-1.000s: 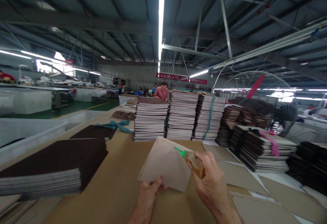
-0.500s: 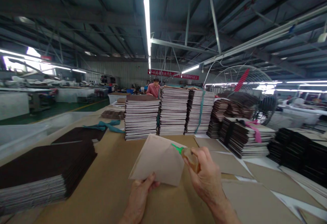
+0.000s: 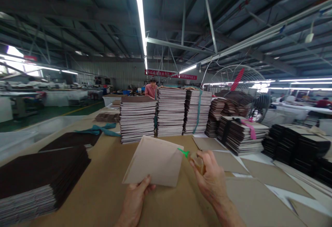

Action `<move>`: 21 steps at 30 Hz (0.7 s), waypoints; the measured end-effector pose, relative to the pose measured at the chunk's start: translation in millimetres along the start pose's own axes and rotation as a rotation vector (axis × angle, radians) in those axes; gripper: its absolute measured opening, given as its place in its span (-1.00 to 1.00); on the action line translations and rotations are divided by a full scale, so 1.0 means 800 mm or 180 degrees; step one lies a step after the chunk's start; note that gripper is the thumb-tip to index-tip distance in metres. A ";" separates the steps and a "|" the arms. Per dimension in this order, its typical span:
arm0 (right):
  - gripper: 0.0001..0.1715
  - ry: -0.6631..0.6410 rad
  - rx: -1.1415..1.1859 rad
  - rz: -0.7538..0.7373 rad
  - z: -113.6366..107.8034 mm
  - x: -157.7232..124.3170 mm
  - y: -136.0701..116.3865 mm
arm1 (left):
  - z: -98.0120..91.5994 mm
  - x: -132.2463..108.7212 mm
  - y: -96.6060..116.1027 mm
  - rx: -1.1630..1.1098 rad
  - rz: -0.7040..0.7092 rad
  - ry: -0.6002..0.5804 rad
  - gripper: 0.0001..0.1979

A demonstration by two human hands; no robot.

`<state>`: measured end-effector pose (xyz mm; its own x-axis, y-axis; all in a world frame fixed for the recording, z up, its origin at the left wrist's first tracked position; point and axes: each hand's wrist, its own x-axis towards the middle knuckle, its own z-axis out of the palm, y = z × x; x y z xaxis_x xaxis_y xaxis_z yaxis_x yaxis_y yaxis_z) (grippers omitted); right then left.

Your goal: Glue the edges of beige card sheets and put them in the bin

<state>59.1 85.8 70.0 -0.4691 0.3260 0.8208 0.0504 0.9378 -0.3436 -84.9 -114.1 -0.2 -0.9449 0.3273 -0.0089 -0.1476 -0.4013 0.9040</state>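
Panel, beige, one: held tilted above the brown surface (image 3: 101,189); all places below are given from this panel (image 3: 155,161).

Left hand (image 3: 136,194), one: at the panel's near edge, closed in a pinch, thumb on the upper face, fingers curled beneath.

Right hand (image 3: 211,178), one: just right of the panel, fingers wrapped round a squeeze bottle.

Squeeze bottle (image 3: 197,163), one: translucent, amber contents, tilted. Green nozzle (image 3: 184,152) directed at the panel's right edge; whether the tip touches, cannot tell.

Tall stacks, three, pale edges with dark layers: behind the panel; left stack (image 3: 137,121), middle stack (image 3: 170,113), right stack (image 3: 197,111), the last bound with a teal strap (image 3: 198,113).

Dark-covered pile (image 3: 38,171), one: left of the panel.

Teal strip (image 3: 100,129), one: beyond the panel to the left.

Bundle with pink tie (image 3: 241,135), one: beyond the panel to the right.

Black stacks (image 3: 293,147): farther right of the panel.

Loose flat sheets (image 3: 256,202), several: right of the panel.
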 end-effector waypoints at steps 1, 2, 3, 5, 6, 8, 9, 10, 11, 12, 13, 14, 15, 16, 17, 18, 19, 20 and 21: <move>-0.70 0.0048 0.0001 0.0004 -0.001 -0.001 0.001 | 0.001 0.000 0.001 -0.0013 -0.0015 -0.0001 -0.55; -0.70 0.0096 0.0011 -0.0005 -0.002 -0.002 0.003 | 0.001 -0.001 0.001 -0.0028 -0.0012 -0.0003 -0.54; -0.70 0.0121 0.0021 -0.0019 -0.003 -0.003 0.004 | 0.001 -0.001 0.002 -0.0037 -0.0008 -0.0005 -0.53; -0.70 0.0114 0.0006 -0.0036 -0.004 -0.004 0.006 | 0.001 -0.001 0.002 -0.0033 -0.0008 0.0000 -0.53; -0.70 0.0086 -0.0018 -0.0021 -0.004 -0.005 0.008 | 0.001 -0.001 0.002 -0.0018 -0.0006 0.0010 -0.54; -0.70 0.0043 -0.0064 0.0091 -0.005 -0.006 0.012 | 0.001 -0.001 0.003 0.0013 0.0031 -0.0001 -0.55; -0.70 0.0040 -0.0082 0.0146 -0.005 -0.007 0.015 | 0.001 -0.001 0.003 0.0020 0.0053 -0.0017 -0.55; -0.70 0.0062 -0.0090 0.0177 -0.006 -0.008 0.017 | 0.000 -0.001 0.003 0.0016 0.0074 -0.0032 -0.56; -0.70 0.0084 -0.0095 0.0180 -0.006 -0.009 0.019 | 0.000 -0.001 0.003 0.0004 0.0084 -0.0042 -0.56; -0.70 0.0103 -0.0104 0.0164 -0.006 -0.010 0.021 | -0.001 0.000 0.003 -0.0008 0.0086 -0.0044 -0.57; -0.70 0.0114 -0.0115 0.0140 -0.007 -0.010 0.022 | -0.001 0.000 0.002 -0.0017 0.0073 -0.0030 -0.58; -0.70 0.0104 -0.0127 0.0122 -0.007 -0.011 0.023 | -0.002 0.000 0.002 -0.0018 0.0059 -0.0020 -0.59; -0.70 0.0085 -0.0139 0.0134 -0.008 -0.011 0.024 | -0.002 0.000 0.002 -0.0021 0.0047 -0.0007 -0.59; -0.70 0.0064 -0.0151 0.0165 -0.008 -0.011 0.024 | -0.003 0.000 0.002 -0.0033 0.0038 0.0011 -0.58; -0.70 0.0053 -0.0160 0.0201 -0.009 -0.012 0.024 | -0.002 0.000 0.003 -0.0059 0.0021 0.0030 -0.58; -0.70 0.0062 -0.0161 0.0227 -0.010 -0.012 0.024 | -0.002 0.000 0.003 -0.0097 0.0002 0.0049 -0.57; -0.70 0.0072 -0.0152 0.0229 -0.011 -0.013 0.023 | -0.001 -0.001 0.004 -0.0137 -0.0010 0.0069 -0.56; -0.70 0.0091 -0.0140 0.0205 -0.012 -0.014 0.023 | 0.000 -0.002 0.005 -0.0170 -0.0021 0.0090 -0.56; -0.70 0.0101 -0.0120 0.0166 -0.013 -0.015 0.022 | 0.000 -0.002 0.006 -0.0191 -0.0024 0.0102 -0.57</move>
<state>75.0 99.6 59.2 -0.4367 0.3776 0.8165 0.1077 0.9230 -0.3693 -84.0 -116.4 4.5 -0.9524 0.3033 -0.0304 -0.1712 -0.4498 0.8766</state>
